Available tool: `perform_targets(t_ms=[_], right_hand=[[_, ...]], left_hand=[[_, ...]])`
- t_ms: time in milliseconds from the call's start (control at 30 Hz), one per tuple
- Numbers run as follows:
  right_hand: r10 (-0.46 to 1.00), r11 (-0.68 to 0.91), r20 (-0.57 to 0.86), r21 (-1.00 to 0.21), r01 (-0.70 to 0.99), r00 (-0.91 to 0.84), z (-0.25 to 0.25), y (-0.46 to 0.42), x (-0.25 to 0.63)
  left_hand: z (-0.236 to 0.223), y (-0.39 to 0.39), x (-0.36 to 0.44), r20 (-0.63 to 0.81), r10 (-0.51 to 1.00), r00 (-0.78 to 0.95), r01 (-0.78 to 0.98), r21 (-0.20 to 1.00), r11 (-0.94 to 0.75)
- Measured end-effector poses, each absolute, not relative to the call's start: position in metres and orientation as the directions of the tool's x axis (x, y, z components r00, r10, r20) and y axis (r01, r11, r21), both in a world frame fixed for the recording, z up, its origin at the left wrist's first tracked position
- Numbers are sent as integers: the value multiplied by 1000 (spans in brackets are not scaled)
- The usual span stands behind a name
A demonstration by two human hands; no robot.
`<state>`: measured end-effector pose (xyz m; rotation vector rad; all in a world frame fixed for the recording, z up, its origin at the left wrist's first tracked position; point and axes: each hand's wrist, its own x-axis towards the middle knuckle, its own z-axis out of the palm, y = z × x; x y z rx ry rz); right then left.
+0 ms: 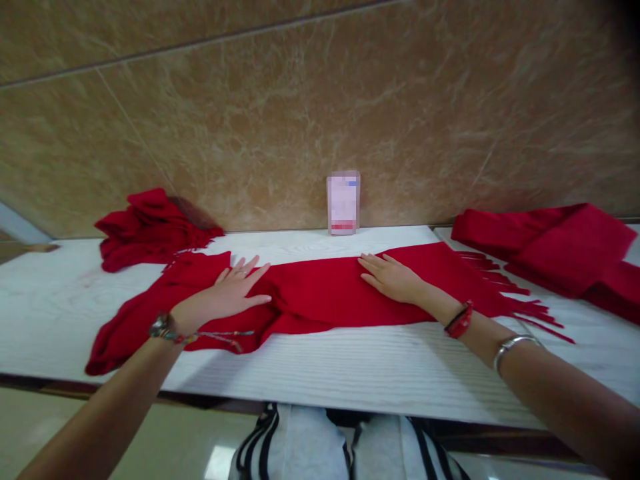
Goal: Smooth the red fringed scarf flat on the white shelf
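Observation:
A red fringed scarf (325,297) lies lengthwise along the white table. My left hand (233,290) rests on its left part with the fingers spread, where the cloth is rumpled and bunched. Farther right, my right hand (393,277) lies flat on the smooth part of the same scarf, fingers stretched out. Neither hand grips the cloth. Strands of fringe fan out from the scarf's right end, and its left end is heaped in loose folds.
Against the tiled wall (300,113) leans a phone (343,203). A crumpled red fringed cloth (145,230) sits at the back left. Another red cloth (550,250) lies folded at the right. The white table (320,373) has its front edge close to my legs.

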<state>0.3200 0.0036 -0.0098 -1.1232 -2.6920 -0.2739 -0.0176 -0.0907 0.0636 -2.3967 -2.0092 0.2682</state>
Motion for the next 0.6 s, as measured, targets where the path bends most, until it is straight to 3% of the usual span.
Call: perform_targets(t_ms=[67,133,400,600], right_hand=[[669,704,277,64,708,-690,-13,6,321],[666,710,284,40,703,-690,-16,8,322],[687,691,255,61,720,-681,-21,11,325],[706,669,268,51,741,-656,-22,12,325]], left_hand=[[51,-108,-46,-14,1000,4,986,-168,-6],[35,-119,-67,4,993,-120,977,-174,119],[7,-92,-102,180,982,-64,991,-102,84],[29,-77,-95,115,993,11,994,-108,1]])
